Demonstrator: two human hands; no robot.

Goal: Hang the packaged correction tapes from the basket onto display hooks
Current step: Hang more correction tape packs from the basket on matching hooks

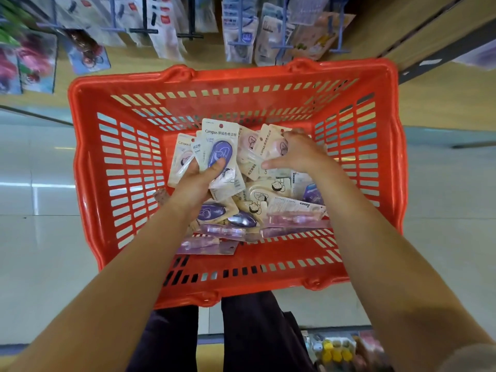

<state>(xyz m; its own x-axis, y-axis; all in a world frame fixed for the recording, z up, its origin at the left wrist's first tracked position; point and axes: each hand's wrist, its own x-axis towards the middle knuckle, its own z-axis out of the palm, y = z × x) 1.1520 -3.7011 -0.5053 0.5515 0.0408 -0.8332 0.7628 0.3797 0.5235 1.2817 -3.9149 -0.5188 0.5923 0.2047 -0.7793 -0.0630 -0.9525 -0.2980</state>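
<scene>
- The left hand (200, 181) reaches into the basket and holds a fanned bundle of packaged correction tapes (212, 154), thumb pressed on the purple dispenser of the front pack and fingers curled behind the cards.
- The bundle stands upright, hang holes toward 12 o'clock; the front card reads "Campus", and more cream cards peek out at its 9 o'clock side.
- The right hand (298, 154), at 3 o'clock of the left, is palm down with fingers clamped on a pink-tape pack (268, 149), thumb stretched toward 9 o'clock along the card's lower edge.
- That pack is tilted and touches the pile beneath it.
- Below both hands, toward 6 o'clock, a loose heap of tapes (257, 208) covers the basket floor: cream cards with purple or pale dispensers, and long clear-pink packs (222, 230) lying flat nearest the person.
- The red basket (88, 167) with slotted walls sits on a pale tiled floor (37, 237).
- At 12 o'clock beyond the basket rim, display hooks (281, 36) carry blurred hanging stationery packs against a wooden panel.
- At 6 o'clock, dark trousers (255, 336) show below the basket.
</scene>
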